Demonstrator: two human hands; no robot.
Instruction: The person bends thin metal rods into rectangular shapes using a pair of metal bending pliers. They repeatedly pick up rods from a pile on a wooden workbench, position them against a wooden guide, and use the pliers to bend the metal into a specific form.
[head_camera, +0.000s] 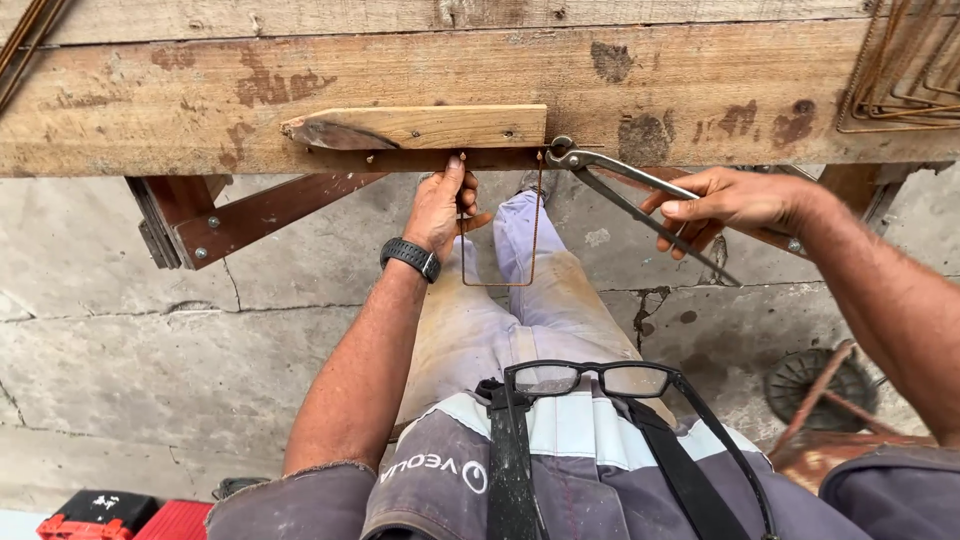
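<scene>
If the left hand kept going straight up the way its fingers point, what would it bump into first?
Probably the small wooden block fixed on the plank bench. The left hand already holds the bent wire loop just beneath it, though depth is hard to judge.

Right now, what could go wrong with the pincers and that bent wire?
The left hand pinches the thin U-shaped wire just beside the pincers held by the right hand, whose head sits at the bench edge; a slip might nip fingers. The wire hangs loose and could twist or spring free. The glasses dangle at the chest, not over the eyes.
</scene>
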